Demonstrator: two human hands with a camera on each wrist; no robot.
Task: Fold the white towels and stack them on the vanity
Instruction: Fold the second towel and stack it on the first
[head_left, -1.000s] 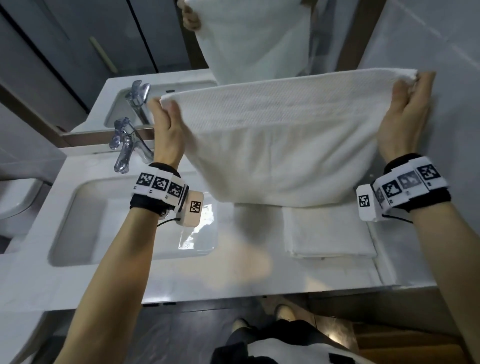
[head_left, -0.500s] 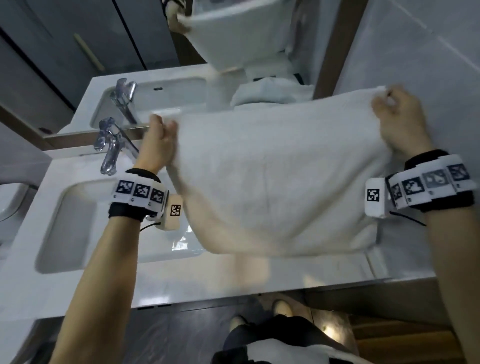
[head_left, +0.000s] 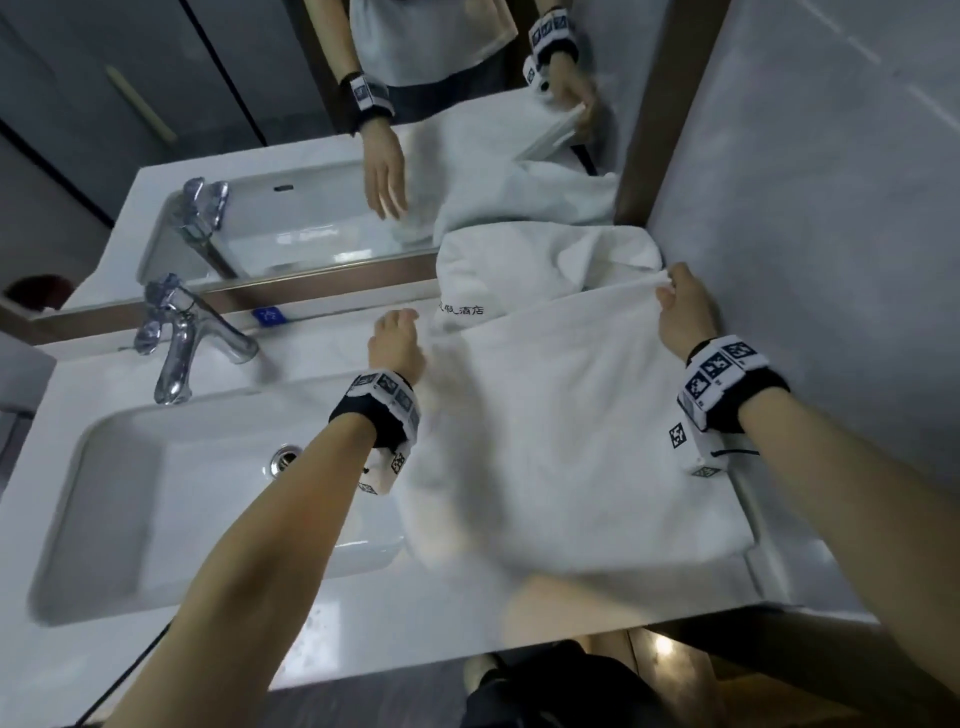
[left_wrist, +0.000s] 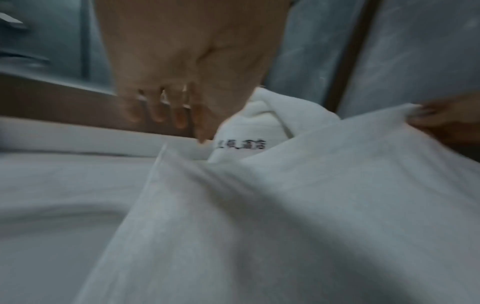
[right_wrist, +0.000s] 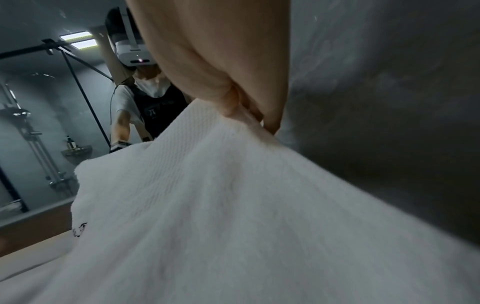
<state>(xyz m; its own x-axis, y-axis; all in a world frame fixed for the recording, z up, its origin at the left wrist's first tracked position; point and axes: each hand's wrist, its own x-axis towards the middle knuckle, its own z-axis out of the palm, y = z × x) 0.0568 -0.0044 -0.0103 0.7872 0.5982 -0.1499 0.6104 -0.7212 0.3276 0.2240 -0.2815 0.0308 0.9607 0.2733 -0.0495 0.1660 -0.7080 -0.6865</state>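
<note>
A white towel lies spread on the vanity to the right of the sink, its left edge blurred. My right hand pinches its far right corner between thumb and fingers, slightly lifted near the wall. My left hand hovers at the towel's far left corner with straight fingers that hold nothing. Behind the towel, a crumpled white towel with black lettering is heaped against the mirror.
The sink basin and a chrome faucet fill the left half of the vanity. The mirror runs along the back. A grey tiled wall closes the right side, close to my right hand.
Both hands came down and forward, lowering the held-up towel onto the vanity over the folded towel seen before. My left hand has let go of its corner; the right still pinches its own.
</note>
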